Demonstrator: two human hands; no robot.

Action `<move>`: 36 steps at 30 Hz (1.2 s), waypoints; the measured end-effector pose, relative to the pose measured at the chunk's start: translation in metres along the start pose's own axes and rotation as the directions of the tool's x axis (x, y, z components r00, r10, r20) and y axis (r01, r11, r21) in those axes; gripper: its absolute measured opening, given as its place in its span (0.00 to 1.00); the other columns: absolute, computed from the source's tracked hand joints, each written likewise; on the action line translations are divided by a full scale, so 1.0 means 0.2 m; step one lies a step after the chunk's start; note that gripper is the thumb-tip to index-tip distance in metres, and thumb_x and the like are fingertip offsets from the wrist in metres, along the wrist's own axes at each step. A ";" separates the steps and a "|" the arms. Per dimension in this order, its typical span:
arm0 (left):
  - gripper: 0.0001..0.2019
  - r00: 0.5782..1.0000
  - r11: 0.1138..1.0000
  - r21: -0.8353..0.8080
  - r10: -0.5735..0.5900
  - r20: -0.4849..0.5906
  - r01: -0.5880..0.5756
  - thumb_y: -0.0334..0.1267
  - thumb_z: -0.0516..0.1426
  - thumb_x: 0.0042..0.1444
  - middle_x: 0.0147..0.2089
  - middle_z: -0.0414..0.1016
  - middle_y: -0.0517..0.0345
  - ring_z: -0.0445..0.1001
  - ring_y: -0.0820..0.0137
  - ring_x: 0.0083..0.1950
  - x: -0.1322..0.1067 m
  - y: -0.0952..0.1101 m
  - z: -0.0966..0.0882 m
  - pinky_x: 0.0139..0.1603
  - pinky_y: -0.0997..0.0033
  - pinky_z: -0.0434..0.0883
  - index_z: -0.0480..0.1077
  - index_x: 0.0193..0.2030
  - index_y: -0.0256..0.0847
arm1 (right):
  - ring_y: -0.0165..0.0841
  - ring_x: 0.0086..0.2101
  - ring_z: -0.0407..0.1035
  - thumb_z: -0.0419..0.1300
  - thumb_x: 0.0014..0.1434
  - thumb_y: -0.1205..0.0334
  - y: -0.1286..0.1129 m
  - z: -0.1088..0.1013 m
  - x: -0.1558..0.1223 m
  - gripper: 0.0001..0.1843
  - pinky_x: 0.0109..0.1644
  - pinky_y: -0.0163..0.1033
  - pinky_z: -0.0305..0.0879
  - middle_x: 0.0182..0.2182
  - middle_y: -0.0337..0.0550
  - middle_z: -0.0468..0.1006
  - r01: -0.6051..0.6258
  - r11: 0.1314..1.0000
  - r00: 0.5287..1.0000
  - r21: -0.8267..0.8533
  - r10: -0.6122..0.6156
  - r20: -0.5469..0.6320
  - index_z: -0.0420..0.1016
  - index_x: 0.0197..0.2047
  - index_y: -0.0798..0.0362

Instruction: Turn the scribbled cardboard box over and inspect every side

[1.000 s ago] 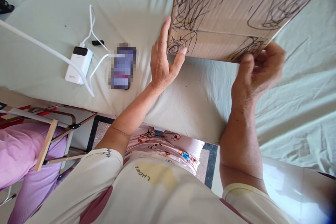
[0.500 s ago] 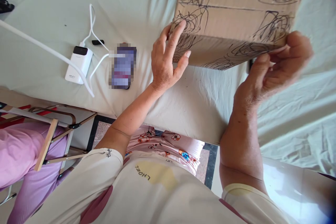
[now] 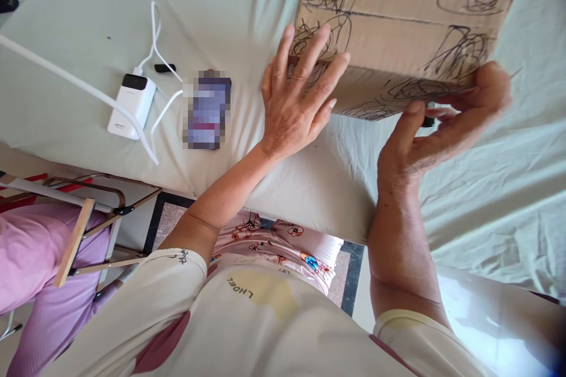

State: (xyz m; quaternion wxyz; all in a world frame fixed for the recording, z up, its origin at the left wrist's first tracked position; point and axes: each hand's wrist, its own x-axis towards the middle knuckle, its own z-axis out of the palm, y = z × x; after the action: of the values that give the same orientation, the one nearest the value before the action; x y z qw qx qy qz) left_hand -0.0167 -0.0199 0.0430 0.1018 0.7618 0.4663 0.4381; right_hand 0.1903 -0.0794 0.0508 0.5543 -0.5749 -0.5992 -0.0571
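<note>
Cardboard box [image 3: 398, 38] is handled over the tablecloth [image 3: 247, 6]: left hand [image 3: 298, 100] spread against 1 corner, right hand [image 3: 444, 132] curled at another (pinching or not can't be told). Could be tipped if pressed unevenly.

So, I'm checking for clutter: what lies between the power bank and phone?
In the head view: white cable, plus a small black object toward the top.

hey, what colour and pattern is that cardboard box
The cardboard box is brown, scribbled in black near its corners; see the head view.
</note>
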 end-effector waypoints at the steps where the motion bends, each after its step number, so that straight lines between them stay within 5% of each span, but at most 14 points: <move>1: 0.25 1.000 1.000 0.016 0.019 -0.006 -0.018 0.47 0.56 0.65 0.80 0.59 0.72 0.19 0.62 0.86 0.00 0.02 0.00 0.86 0.32 0.44 0.71 0.68 0.62 | 0.39 0.49 0.73 0.54 0.69 0.50 0.00 0.00 0.00 0.27 0.47 0.52 0.74 0.57 0.37 0.70 0.000 1.000 1.000 0.005 0.000 -0.005 0.61 0.68 0.22; 7: 0.25 0.989 0.982 0.170 0.101 -0.109 -0.082 0.42 0.52 0.66 0.79 0.61 0.77 0.11 0.70 0.84 -0.01 0.03 0.07 0.84 0.30 0.42 0.71 0.68 0.66 | 0.48 0.62 0.71 0.51 0.73 0.50 -0.03 -0.04 0.02 0.25 0.55 0.63 0.75 0.62 0.40 0.67 -0.008 0.986 0.996 -0.166 0.023 0.088 0.59 0.71 0.25; 11: 0.27 0.992 0.980 0.192 0.065 -0.108 -0.043 0.38 0.48 0.66 0.79 0.56 0.86 0.09 0.75 0.83 0.00 0.01 0.11 0.85 0.34 0.39 0.72 0.67 0.67 | 0.55 0.75 0.54 0.48 0.74 0.48 -0.06 -0.07 0.03 0.28 0.58 0.67 0.72 0.71 0.39 0.58 0.053 0.977 0.991 -0.207 -0.026 0.131 0.56 0.74 0.23; 15: 0.30 0.998 0.984 0.178 0.024 -0.056 -0.014 0.32 0.46 0.66 0.79 0.56 0.85 0.07 0.80 0.81 0.00 0.07 0.04 0.87 0.38 0.37 0.71 0.68 0.67 | 0.54 0.77 0.50 0.52 0.73 0.55 -0.11 -0.04 0.01 0.35 0.71 0.73 0.55 0.75 0.29 0.56 0.270 0.921 0.960 -0.280 -0.235 0.153 0.48 0.78 0.21; 19: 0.27 0.999 0.984 0.173 -0.045 0.029 0.039 0.36 0.45 0.71 0.80 0.59 0.73 0.12 0.71 0.83 0.00 0.17 -0.07 0.87 0.43 0.38 0.71 0.70 0.66 | 0.58 0.75 0.54 0.56 0.71 0.53 -0.13 0.06 -0.04 0.40 0.74 0.78 0.49 0.76 0.44 0.60 0.455 0.864 0.887 -0.216 -0.418 0.196 0.48 0.81 0.37; 23: 0.25 0.991 0.983 0.149 -0.117 0.068 0.106 0.38 0.46 0.73 0.80 0.60 0.69 0.20 0.64 0.86 0.00 0.23 -0.11 0.88 0.44 0.38 0.73 0.69 0.64 | 0.58 0.79 0.36 0.53 0.74 0.43 -0.14 0.10 -0.05 0.36 0.77 0.82 0.34 0.77 0.50 0.57 0.246 0.963 0.882 -0.115 -0.173 0.438 0.55 0.79 0.43; 26: 0.26 0.992 0.981 0.166 -0.109 0.057 0.098 0.37 0.45 0.73 0.80 0.60 0.72 0.20 0.67 0.85 0.00 0.23 -0.12 0.88 0.45 0.41 0.73 0.68 0.66 | 0.58 0.79 0.27 0.52 0.73 0.40 -0.16 0.09 -0.03 0.36 0.77 0.82 0.34 0.78 0.51 0.54 0.107 0.993 0.851 -0.056 -0.062 0.521 0.56 0.78 0.45; 31: 0.25 0.995 0.980 0.188 -0.079 0.064 0.065 0.38 0.46 0.73 0.79 0.63 0.66 0.27 0.60 0.87 0.01 0.23 -0.13 0.87 0.45 0.44 0.73 0.68 0.63 | 0.59 0.79 0.33 0.53 0.73 0.40 -0.15 0.08 -0.03 0.37 0.77 0.83 0.35 0.76 0.54 0.58 0.156 0.986 0.888 -0.052 -0.117 0.445 0.56 0.78 0.46; 36: 0.30 0.990 0.987 0.147 -0.076 0.120 0.058 0.29 0.46 0.70 0.81 0.59 0.70 0.24 0.61 0.87 0.02 0.20 -0.15 0.88 0.43 0.39 0.71 0.70 0.62 | 0.61 0.77 0.48 0.56 0.74 0.47 -0.10 0.06 -0.03 0.36 0.78 0.80 0.31 0.75 0.56 0.61 0.248 0.955 0.937 -0.163 -0.194 0.292 0.55 0.79 0.45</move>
State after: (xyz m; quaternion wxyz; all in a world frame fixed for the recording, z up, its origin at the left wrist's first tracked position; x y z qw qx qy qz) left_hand -0.0139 -0.0459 0.0872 0.0908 0.7770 0.5146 0.3511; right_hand 0.1656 -0.0814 0.0533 0.3969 -0.5580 -0.7220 -0.0987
